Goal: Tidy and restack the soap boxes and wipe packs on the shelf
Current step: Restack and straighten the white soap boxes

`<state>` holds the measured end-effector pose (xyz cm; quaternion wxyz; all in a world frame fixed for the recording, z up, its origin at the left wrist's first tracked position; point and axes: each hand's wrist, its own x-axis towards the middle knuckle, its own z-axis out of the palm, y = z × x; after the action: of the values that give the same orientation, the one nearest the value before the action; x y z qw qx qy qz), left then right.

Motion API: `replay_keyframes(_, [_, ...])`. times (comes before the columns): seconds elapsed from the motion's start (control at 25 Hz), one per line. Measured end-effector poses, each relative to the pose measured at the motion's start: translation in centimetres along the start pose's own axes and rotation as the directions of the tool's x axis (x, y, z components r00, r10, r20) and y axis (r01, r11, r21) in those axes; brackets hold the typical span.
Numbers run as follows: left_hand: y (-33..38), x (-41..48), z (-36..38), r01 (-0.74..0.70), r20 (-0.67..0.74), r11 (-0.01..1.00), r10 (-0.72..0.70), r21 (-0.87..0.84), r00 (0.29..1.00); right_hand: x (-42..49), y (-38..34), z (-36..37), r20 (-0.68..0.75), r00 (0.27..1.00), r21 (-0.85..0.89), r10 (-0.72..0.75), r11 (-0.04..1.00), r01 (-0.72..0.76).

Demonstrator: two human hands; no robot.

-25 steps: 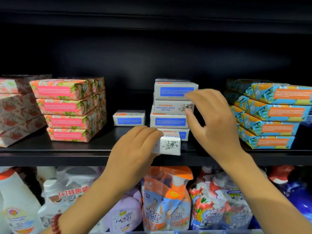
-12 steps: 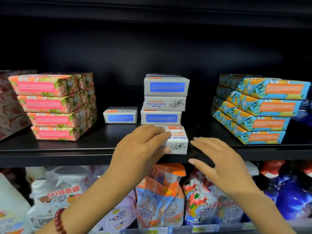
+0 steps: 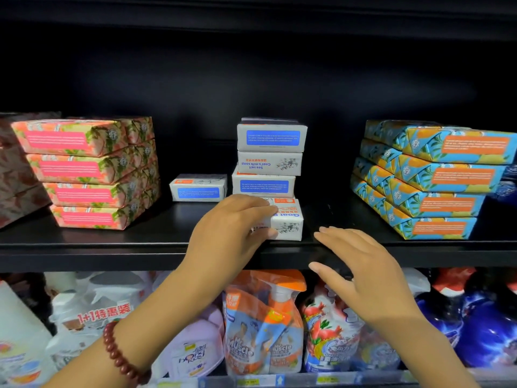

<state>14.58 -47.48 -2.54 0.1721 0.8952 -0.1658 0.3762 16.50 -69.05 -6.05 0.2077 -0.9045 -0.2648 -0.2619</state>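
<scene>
The left hand holds a small white cardboard soap box, fingers on top and thumb in front, at the front edge of the black metal shelf. The box sits just before the tall pile of white-and-blue soap boxes, probably so it can join it. The right hand waits beside it, flat and spread, holding nothing.

- One head-worn view looks forward and slightly down, facing the shelf square on; the shelf's front edge runs level across the frame, behind the left hand and right hand.
- It stands close: both forearms enter from the bottom edge, and the soap box gripped by the left hand lies near the frame's centre.
- Pink packs left of the hands and blue packs right of them reach toward the frame's sides; bottles show below the hands.
</scene>
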Motion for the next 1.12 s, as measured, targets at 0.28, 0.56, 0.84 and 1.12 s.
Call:
replay_keyframes(0.28, [-0.7,0.7,0.6,0.021,0.023,1.0,-0.021,-0.011,1.0,0.2,-0.6,0.0,-0.035,0.999,0.008,-0.001,1.0,0.001])
replay_keyframes(0.56, [-3.7,0.4,-2.1,0.04,-0.073,0.998,-0.043,-0.044,0.996,1.3,-1.7,-0.3,0.007,1.0,-0.045,0.02,0.999,-0.02])
replay_keyframes(0.84, [-9.6,3.0,-2.3,0.174,0.233,0.929,-0.257,0.326,0.938,1.6,-1.9,0.3,-0.104,0.994,-0.074,-0.015,0.997,0.007])
replay_keyframes(1.12, [-8.8,0.9,-2.9,0.112,0.078,0.937,-0.145,0.33,0.986,1.6,-1.9,0.6,-0.175,0.984,-0.096,-0.036,0.995,0.02])
